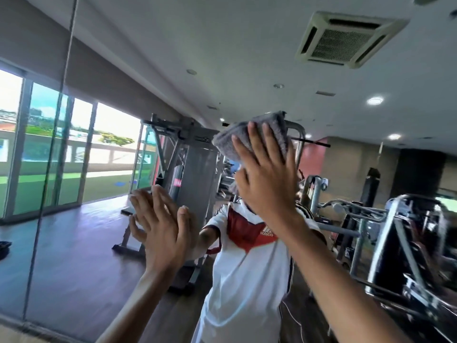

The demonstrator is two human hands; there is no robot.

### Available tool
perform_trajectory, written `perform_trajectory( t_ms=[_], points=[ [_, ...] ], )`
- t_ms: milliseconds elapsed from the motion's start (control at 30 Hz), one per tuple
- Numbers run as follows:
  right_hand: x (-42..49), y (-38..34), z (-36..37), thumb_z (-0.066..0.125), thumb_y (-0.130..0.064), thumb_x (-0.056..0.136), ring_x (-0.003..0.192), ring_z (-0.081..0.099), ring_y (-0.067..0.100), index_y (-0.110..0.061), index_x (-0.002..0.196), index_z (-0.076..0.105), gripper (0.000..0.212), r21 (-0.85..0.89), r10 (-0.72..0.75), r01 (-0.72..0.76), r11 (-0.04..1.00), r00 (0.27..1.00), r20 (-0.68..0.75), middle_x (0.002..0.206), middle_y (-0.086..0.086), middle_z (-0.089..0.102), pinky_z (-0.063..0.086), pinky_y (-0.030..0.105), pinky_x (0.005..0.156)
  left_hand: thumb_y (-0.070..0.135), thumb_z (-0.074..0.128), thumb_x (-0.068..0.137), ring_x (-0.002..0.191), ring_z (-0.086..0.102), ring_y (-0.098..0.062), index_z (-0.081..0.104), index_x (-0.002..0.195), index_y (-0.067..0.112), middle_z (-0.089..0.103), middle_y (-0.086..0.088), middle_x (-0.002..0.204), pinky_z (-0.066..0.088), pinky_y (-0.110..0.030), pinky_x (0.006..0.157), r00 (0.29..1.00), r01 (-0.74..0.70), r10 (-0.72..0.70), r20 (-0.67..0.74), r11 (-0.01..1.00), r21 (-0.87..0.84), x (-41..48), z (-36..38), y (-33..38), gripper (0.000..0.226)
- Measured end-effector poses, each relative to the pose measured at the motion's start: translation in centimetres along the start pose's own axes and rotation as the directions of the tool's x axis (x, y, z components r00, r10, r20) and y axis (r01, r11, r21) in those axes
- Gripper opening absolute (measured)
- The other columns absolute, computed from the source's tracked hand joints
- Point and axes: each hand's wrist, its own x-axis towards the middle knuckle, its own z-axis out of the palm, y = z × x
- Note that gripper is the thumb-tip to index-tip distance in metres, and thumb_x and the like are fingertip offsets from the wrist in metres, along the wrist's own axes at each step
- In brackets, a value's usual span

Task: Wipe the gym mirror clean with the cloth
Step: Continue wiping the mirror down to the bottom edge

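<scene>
Over on the left, the mirror throws back tall windows with green outside, and a thin vertical seam runs down the glass. Next along, the left hand lies flat on the mirror. Its fingers are straight and close together, grasping nothing, and their tips meet their own reflection. Behind it in the glass stands a grey weight machine.

Right of that, and higher, the cloth is pressed against the mirror under the right hand. The fingers of that hand are straight and spread, laid across the cloth's lower right part and not curled round it. The cloth sticks out past the fingertips, upward and to the left. It is grey, thick and fuzzy like a towel, folded into a pad with a rounded edge on its left side.

Below the hand the glass shows a white and red shirt, and further right, chrome gym machines.
</scene>
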Motion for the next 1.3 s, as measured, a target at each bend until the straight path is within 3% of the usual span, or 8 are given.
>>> perform_trajectory(
  t_ms=[233,367,500,700,867,1000,1200,1300],
  points=[
    [-8.8,1.6,-1.2,0.044,-0.032,0.095,0.147,0.033,0.019,-0.026,0.151,0.042,0.057,0.027,-0.227,0.226,0.974,0.970,0.091,0.160,0.002,0.032,0.021,0.059,0.118,0.059,0.018,0.093,0.153,-0.016,-0.014,0.008,0.161,0.015,-0.008,-0.011,0.168,-0.010,-0.036,0.119,0.997,-0.080,0.080,0.024,0.997,-0.017,-1.1,0.3,1.7,0.081],
    [-7.6,8.9,-2.8,0.046,-0.034,0.095,0.148,0.028,0.022,-0.027,0.150,0.040,0.056,-0.029,-0.009,0.009,1.000,1.000,-0.005,0.159,0.001,0.033,0.018,0.058,0.119,0.055,0.020,0.098,0.155,-0.013,-0.019,0.005,0.161,0.017,-0.004,-0.015,0.168,-0.003,-0.046,0.121,0.970,-0.243,0.241,0.042,0.969,0.054,-1.1,1.0,4.0,0.075],
    [-4.1,7.3,-2.1,0.037,-0.036,0.097,0.148,0.027,0.028,-0.022,0.151,0.036,0.056,0.003,0.164,-0.164,0.986,0.984,-0.074,0.159,0.007,0.033,0.021,0.056,0.119,0.051,0.025,0.100,0.155,-0.003,-0.025,0.013,0.160,0.015,0.006,-0.020,0.167,0.002,-0.042,0.119,0.945,-0.325,0.323,0.038,0.943,0.075,-1.8,1.9,7.2,0.071],
    [-12.3,8.3,-3.1,0.052,-0.027,0.093,0.149,0.027,0.020,-0.024,0.153,0.038,0.062,-0.012,-0.114,0.114,0.993,0.993,0.031,0.160,0.002,0.032,0.021,0.055,0.119,0.056,0.014,0.103,0.155,-0.005,-0.023,0.012,0.160,0.017,0.002,-0.019,0.167,-0.005,-0.037,0.119,0.925,-0.380,0.377,0.046,0.921,0.083,-4.5,3.1,9.6,0.069],
    [-11.7,14.7,-4.5,0.044,-0.029,0.096,0.150,0.024,0.022,-0.025,0.152,0.037,0.056,-0.056,0.048,-0.050,0.997,0.998,-0.043,0.160,0.003,0.032,0.018,0.056,0.119,0.049,0.027,0.102,0.155,-0.003,-0.029,0.014,0.160,0.015,0.003,-0.021,0.166,-0.005,-0.039,0.119,0.903,-0.427,0.423,0.071,0.903,0.054,-5.1,3.9,11.2,0.068],
    [-8.5,13.0,-3.7,0.041,-0.031,0.097,0.148,0.029,0.028,-0.021,0.151,0.039,0.054,0.003,0.215,-0.217,0.976,0.968,-0.125,0.159,0.007,0.033,0.024,0.052,0.118,0.048,0.030,0.101,0.155,0.001,-0.032,0.016,0.159,0.016,0.006,-0.022,0.166,-0.001,-0.043,0.119,0.895,-0.445,0.443,0.055,0.895,0.039,-6.6,5.0,13.2,0.067],
    [-17.4,15.4,-5.1,0.041,-0.027,0.097,0.151,0.022,0.020,-0.025,0.153,0.034,0.057,-0.074,-0.082,0.086,0.994,0.995,0.053,0.161,0.002,0.029,0.016,0.054,0.121,0.046,0.030,0.102,0.155,-0.005,-0.032,0.018,0.160,0.016,-0.001,-0.021,0.167,-0.005,-0.045,0.120,0.883,-0.467,0.462,0.085,0.883,0.042,-8.6,5.8,14.3,0.066],
    [-19.0,21.3,-6.8,0.037,-0.030,0.099,0.151,0.021,0.022,-0.024,0.154,0.029,0.056,-0.115,0.032,-0.027,0.993,0.999,0.040,0.162,0.004,0.028,0.020,0.058,0.119,0.045,0.031,0.102,0.155,-0.005,-0.032,0.023,0.158,0.012,0.002,-0.025,0.165,-0.002,-0.048,0.119,0.858,-0.512,0.505,0.094,0.855,0.077,-9.3,6.3,15.1,0.066]
  ],
)
